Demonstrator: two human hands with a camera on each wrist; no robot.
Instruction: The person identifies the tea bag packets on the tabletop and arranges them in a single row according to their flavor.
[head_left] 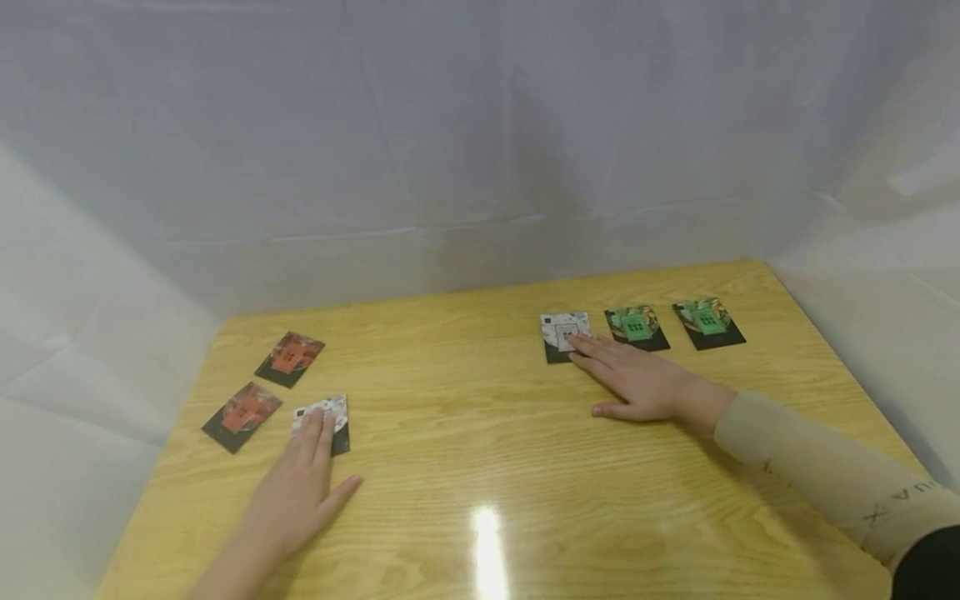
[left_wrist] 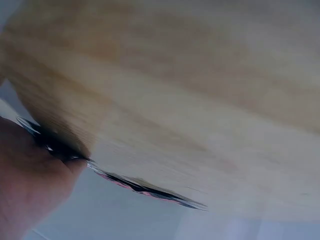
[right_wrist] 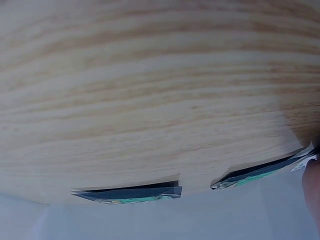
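My left hand (head_left: pixel 295 496) rests its straight fingers on a white and black packet (head_left: pixel 340 417), with the thumb spread to the right. Just left of it lie two red and black packets (head_left: pixel 242 416), one behind the other and both turned at a slant. On the right side my right hand (head_left: pixel 633 379) touches the lower right part of another white and black packet (head_left: pixel 557 327) with extended fingertips. Beyond that hand lie two green and black packets, the nearer green packet (head_left: pixel 636 325) and the outer green packet (head_left: pixel 708 322). In the right wrist view, only an edge of the right hand (right_wrist: pixel 312 192) shows.
The wooden table (head_left: pixel 450 400) has pale sheeting (head_left: pixel 465 150) hanging behind it and along both sides. A bright light reflection lies on the front middle of the tabletop. Bare wood separates the left and right groups of packets.
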